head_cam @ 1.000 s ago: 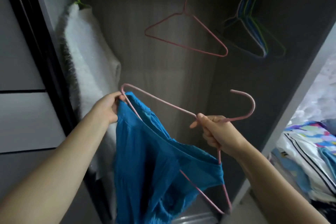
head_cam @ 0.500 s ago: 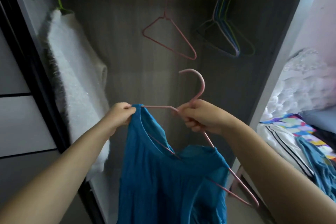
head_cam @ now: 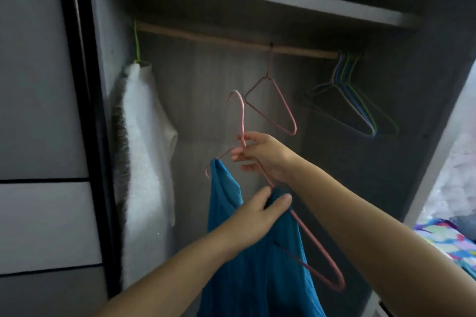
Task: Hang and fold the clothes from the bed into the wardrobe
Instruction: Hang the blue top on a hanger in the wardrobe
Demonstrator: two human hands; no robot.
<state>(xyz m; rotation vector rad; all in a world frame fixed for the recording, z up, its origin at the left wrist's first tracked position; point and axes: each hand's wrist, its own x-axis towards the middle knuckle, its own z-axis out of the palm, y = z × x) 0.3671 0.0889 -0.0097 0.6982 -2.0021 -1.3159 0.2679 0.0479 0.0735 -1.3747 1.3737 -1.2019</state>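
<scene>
The left hand [head_cam: 260, 216] pinched a fold of the blue garment [head_cam: 257, 265] where it met the sloping arm of the pink hanger [head_cam: 291, 216], thumb and fingers closed on cloth. The right hand [head_cam: 262, 156] gripped the same hanger's neck just under its hook, fingers curled round the wire. The hanger sat steeply tilted, one shoulder high on the left with the garment's strap looped over it, the other shoulder low on the right and bare.

Going across from the left: a white fluffy garment [head_cam: 144, 152] hung on a green hanger at the rod's [head_cam: 231, 40] far left end. An empty pink hanger [head_cam: 273, 108] hung mid-rod, just behind the raised hook. A bunch of empty hangers [head_cam: 353, 100] crowded the right end. The bed [head_cam: 448, 239] with more clothes showed at the far right edge.

The likely trouble was the garment sliding off: only one side seemed seated, and with the wire so tilted the cloth could slip down the low arm if the left hand let go early. The hook could also snag the empty pink hanger on its way to the rod.
</scene>
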